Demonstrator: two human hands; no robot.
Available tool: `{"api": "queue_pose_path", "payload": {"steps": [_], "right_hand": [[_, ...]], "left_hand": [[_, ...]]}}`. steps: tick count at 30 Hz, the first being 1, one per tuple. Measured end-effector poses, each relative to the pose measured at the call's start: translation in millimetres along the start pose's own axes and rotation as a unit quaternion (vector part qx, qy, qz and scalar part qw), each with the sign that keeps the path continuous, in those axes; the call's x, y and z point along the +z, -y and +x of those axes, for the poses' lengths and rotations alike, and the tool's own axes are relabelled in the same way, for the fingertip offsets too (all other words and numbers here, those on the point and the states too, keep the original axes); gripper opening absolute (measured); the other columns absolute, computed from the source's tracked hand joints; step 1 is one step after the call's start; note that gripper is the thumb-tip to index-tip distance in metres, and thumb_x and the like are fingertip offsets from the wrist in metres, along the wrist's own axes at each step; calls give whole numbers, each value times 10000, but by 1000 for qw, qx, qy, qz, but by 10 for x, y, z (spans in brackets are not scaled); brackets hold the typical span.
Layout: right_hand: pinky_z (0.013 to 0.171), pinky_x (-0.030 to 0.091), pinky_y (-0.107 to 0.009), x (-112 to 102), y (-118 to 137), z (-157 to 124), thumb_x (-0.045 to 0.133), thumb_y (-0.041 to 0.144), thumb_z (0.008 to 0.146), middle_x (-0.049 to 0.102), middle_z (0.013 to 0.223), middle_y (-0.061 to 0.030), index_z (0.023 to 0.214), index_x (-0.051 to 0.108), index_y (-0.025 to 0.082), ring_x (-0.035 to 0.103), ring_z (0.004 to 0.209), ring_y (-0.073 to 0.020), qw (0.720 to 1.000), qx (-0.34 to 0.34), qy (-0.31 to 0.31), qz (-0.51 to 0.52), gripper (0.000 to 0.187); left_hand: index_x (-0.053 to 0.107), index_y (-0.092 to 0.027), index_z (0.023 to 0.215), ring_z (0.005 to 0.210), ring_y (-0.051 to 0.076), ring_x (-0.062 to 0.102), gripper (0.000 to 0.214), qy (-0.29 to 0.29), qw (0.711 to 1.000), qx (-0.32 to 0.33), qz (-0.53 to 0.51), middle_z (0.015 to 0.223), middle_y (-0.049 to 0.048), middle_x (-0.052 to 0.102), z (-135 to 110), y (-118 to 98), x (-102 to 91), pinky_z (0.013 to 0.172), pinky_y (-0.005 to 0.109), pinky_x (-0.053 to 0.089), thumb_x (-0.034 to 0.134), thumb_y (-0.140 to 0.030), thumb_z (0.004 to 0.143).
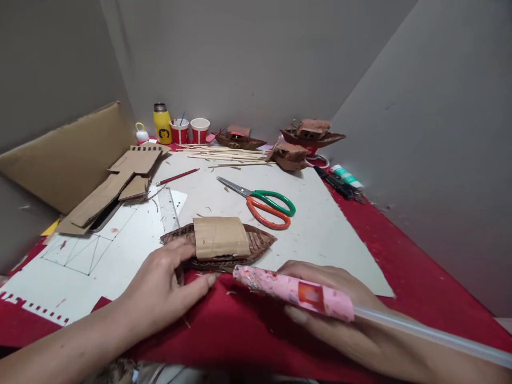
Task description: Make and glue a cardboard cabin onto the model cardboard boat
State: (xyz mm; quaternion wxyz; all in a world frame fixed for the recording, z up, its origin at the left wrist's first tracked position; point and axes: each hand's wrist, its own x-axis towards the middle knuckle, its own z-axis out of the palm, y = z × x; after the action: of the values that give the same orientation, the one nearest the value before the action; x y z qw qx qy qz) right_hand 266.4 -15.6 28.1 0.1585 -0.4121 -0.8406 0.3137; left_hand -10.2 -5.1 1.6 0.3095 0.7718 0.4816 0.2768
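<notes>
A brown cardboard model boat (256, 242) lies at the near edge of the white sheet, with a light-brown curved roof (221, 238) over its middle. My left hand (170, 274) is at the boat's left end, fingers bent against the hull and thumb stretched along its near side. In my right hand (332, 298) is a pink glue gun (294, 290), a clear glue stick (432, 333) sticking out of its rear. Its nozzle end points left, close to the boat's near side; whether it touches cannot be made out.
Green-and-orange scissors (256, 200) lie beyond the boat, near a clear ruler (168, 208) and red pencil (177, 176). Cardboard pieces (120, 184) are at left. Farther back are thin sticks (228, 154), paper cups (200, 130), a yellow bottle (162, 125) and more model boats (314, 130).
</notes>
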Motion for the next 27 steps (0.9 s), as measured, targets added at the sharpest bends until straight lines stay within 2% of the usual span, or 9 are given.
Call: {"api": "queue_pose_path", "payload": {"steps": [3, 6, 10, 14, 17, 23, 27], "right_hand": [[607, 472, -263, 54, 7, 43, 510, 304, 926, 668, 801, -17, 889, 555, 250, 624, 674, -162, 1000, -15, -13, -6, 78], [593, 458, -256, 97, 6, 90, 498, 277, 926, 667, 812, -17, 923, 533, 257, 624, 678, -159, 998, -54, -34, -18, 41], [529, 417, -263, 153, -49, 94, 495, 280, 917, 643, 769, -21, 918, 519, 249, 575, 596, -151, 992, -103, -48, -60, 40], [517, 386, -280, 207, -94, 63, 468, 310, 918, 618, 712, -13, 857, 520, 240, 543, 558, -149, 989, -106, -46, -91, 106], [503, 375, -268, 221, -74, 79, 479, 282, 899, 624, 722, -6, 865, 520, 235, 537, 546, -139, 988, -111, -51, -99, 70], [530, 394, -243, 223, -15, 184, 474, 237, 911, 632, 770, -11, 890, 504, 226, 573, 599, -134, 986, -130, -49, -98, 39], [544, 403, -239, 239, -30, 209, 476, 226, 899, 638, 802, -3, 925, 498, 233, 581, 610, -132, 987, -117, -37, -104, 34]], "left_hand": [[708, -220, 975, 986, 225, 640, 198, 6, 1000, -8, -12, 1040, 46, 712, 34, -24, -13, 894, 344, 501, 525, -267, 916], [692, -200, 877, 930, 217, 649, 263, 8, 999, -11, -31, 988, 56, 715, 62, -16, -11, 852, 329, 510, 457, -288, 955], [661, -201, 765, 869, 207, 647, 312, -8, 1000, -9, -24, 879, 45, 702, 75, -5, -7, 791, 311, 507, 448, -309, 966], [625, -195, 693, 802, 189, 631, 346, -18, 1000, -13, -14, 825, 40, 685, 77, 8, 3, 728, 290, 482, 447, -312, 965], [597, -190, 652, 779, 178, 616, 376, -21, 1000, -14, -19, 804, 37, 669, 73, 26, 17, 719, 285, 463, 442, -321, 969], [672, -181, 751, 791, 187, 613, 367, -4, 999, -45, -19, 815, 44, 673, 59, 35, 30, 742, 305, 450, 433, -347, 976], [694, -186, 807, 876, 189, 628, 334, -7, 999, -32, -35, 909, 51, 700, 60, 33, 30, 800, 299, 455, 440, -322, 977]]}}
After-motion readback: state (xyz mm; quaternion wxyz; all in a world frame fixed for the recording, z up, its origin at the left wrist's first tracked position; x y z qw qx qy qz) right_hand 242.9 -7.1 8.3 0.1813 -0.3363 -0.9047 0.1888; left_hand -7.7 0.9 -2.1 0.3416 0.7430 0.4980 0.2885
